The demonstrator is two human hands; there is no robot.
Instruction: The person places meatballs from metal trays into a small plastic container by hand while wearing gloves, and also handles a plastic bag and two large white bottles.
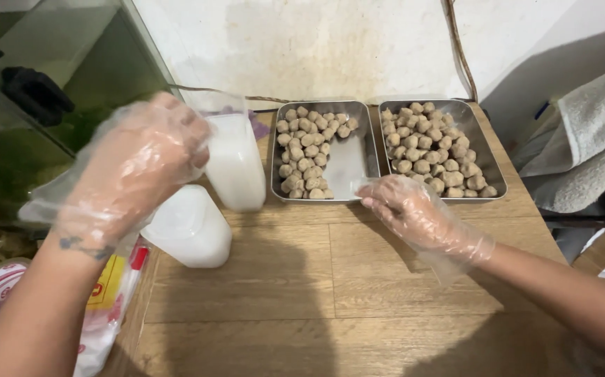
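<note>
My left hand [142,164], in a loose clear plastic glove, grips a plastic bag of white powder [235,162] and holds it lifted just left of the trays. My right hand [414,209], also gloved, rests fingers down on the front rim between two steel trays. The left tray [353,157] is partly filled with several small brown dough balls, and its right side is bare metal. The right tray [484,136] is nearly full of the same brown balls.
A white plastic container [189,227] lies on the wooden table [302,293] below the bag. Printed plastic packets [110,300] sit at the left edge. A glass tank [44,91] stands at back left, a grey towel [592,139] at right, a wall behind.
</note>
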